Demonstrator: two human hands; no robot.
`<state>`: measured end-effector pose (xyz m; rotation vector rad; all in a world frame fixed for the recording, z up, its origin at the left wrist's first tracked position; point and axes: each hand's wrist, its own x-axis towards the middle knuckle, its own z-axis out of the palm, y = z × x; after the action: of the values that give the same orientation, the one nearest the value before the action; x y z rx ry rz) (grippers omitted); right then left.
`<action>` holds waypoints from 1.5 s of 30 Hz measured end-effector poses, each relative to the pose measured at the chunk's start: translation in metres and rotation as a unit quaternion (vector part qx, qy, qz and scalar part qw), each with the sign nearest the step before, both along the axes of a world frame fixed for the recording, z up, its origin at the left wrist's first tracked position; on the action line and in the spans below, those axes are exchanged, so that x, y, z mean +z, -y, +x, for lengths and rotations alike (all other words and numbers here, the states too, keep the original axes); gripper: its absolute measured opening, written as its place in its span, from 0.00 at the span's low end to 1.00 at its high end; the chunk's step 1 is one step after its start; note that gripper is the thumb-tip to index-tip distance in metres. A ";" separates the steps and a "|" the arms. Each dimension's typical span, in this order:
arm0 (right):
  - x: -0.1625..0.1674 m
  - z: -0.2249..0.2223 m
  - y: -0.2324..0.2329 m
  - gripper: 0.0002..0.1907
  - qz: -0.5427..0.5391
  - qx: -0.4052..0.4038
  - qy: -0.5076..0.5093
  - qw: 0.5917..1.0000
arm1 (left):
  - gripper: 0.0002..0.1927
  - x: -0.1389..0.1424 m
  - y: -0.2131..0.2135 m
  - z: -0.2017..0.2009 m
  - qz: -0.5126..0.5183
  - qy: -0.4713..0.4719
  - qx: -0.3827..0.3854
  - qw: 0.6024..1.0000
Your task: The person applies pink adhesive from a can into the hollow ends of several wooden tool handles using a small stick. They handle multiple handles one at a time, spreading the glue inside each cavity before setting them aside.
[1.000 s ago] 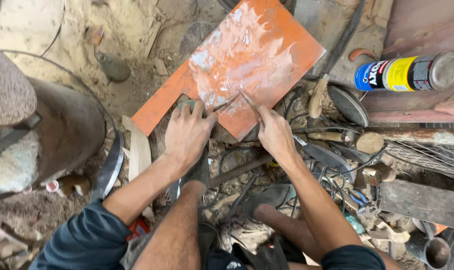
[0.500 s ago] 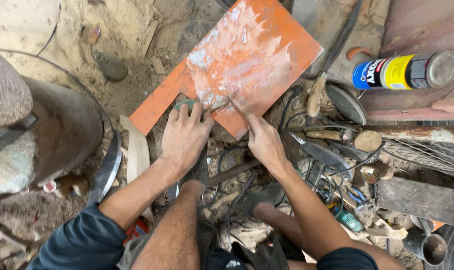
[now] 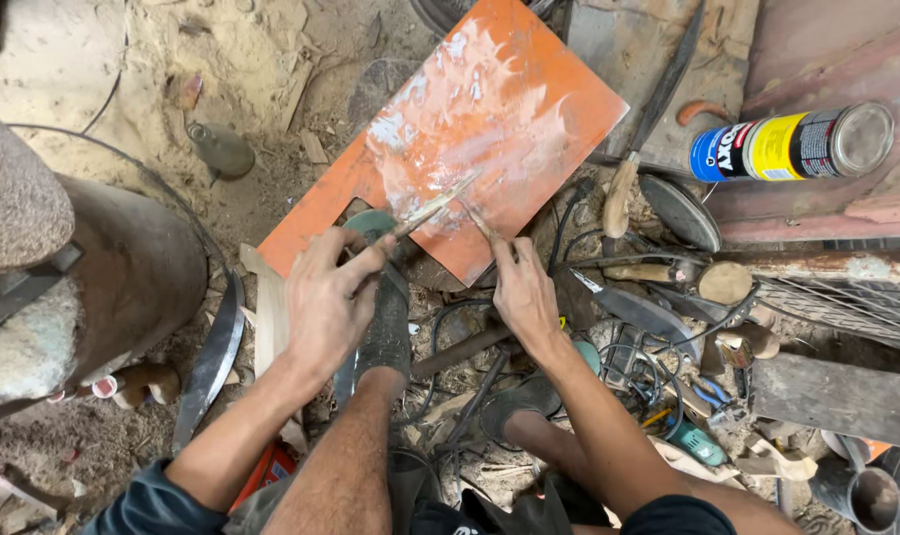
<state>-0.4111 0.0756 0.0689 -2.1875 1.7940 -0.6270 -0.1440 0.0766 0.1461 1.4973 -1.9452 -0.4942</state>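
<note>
- Head view, work surface: orange board (image 3: 509, 119), flat on the dirt ground (image 3: 172, 59), set at a slant, its middle smeared with a whitish paste; one notch is cut out of its near left edge.
- Head view, left hand (image 3: 326, 302): fingers curled shut around the handle end of a thin blade-like tool (image 3: 432, 210); the tool's tip reaches up and right onto the smeared near edge of the board.
- Head view, right hand (image 3: 524, 292): closed in a pinch on a thin stick (image 3: 479, 223), whose far end touches the board's near edge just beside the tip of the other tool. The two tips almost meet; whether they touch cannot be told.
- Head view, legs: a bare shin (image 3: 346, 466) rises between the forearms, with a dark sandal (image 3: 385, 327) just below the left hand.
- Head view, left side: a rusty rounded drum (image 3: 123, 287), with a curved metal blade (image 3: 212, 357) lying at its foot and a pale wooden slat (image 3: 269, 317) beside it.
- Head view, right side: a spray can (image 3: 792, 144) lying on its side on a reddish metal sheet (image 3: 826, 59), well apart from both hands.
- Head view, right of the board: a wooden-handled long blade (image 3: 653, 104), and a round metal lid (image 3: 680, 210).
- Head view, near the right forearm: a tangle of dark wires (image 3: 608, 347), knives and scrap; single pieces are hard to tell apart.
</note>
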 end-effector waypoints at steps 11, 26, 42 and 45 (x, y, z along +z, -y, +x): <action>0.024 0.011 -0.005 0.16 0.048 -0.026 0.089 0.995 | 0.23 -0.019 0.001 -0.017 0.100 0.193 -0.085 0.972; -0.003 0.013 -0.007 0.23 0.028 -0.006 0.056 0.998 | 0.13 -0.015 0.002 -0.029 0.052 0.234 -0.091 0.967; -0.006 -0.004 -0.003 0.22 0.024 -0.021 -0.030 0.999 | 0.11 0.037 -0.003 -0.017 0.092 -0.138 -0.025 0.986; 0.001 -0.003 0.003 0.23 -0.009 -0.013 -0.040 0.999 | 0.07 0.031 0.007 -0.019 0.360 -0.330 0.017 0.872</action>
<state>-0.4141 0.0729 0.0703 -2.2347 1.8661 -0.5707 -0.1635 0.0697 0.1767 1.4714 -1.2193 -1.6110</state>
